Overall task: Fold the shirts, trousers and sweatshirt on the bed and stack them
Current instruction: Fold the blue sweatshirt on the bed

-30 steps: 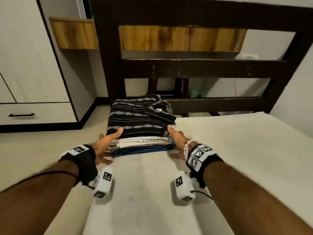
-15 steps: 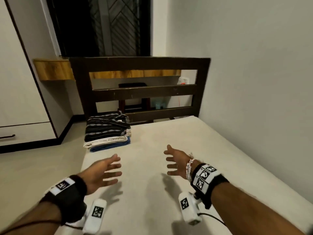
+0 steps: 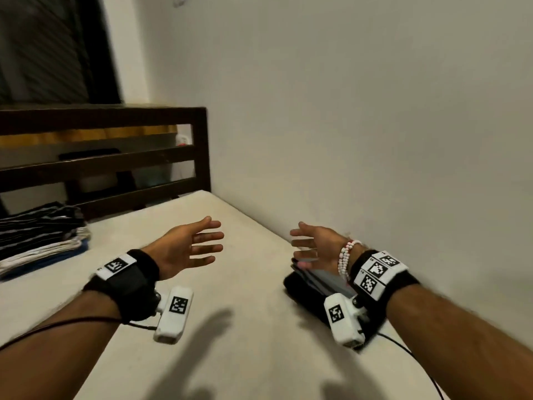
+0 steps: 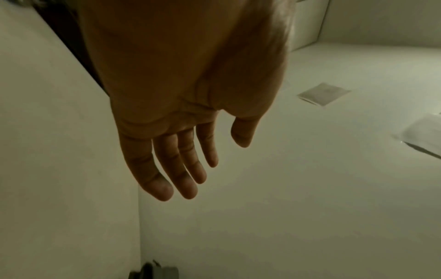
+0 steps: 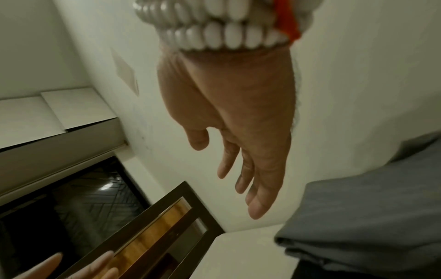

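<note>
Head view: left hand (image 3: 184,249) and right hand (image 3: 315,246) hovered over the bed (image 3: 245,327), fingers spread, empty; stack (image 3: 37,241) lay far left; grey folds (image 3: 320,281) beneath the right hand. Left wrist: fingers (image 4: 167,169) straight. Right wrist: fingers (image 5: 260,181) straight beside grey folds (image 5: 369,217).

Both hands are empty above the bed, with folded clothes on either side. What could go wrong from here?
The grey and black pile under the right hand lies apart from the stack; carrying it over with open hands could undo its folds. The stack sits near the bed's left edge, so adding more might tip it off.
</note>
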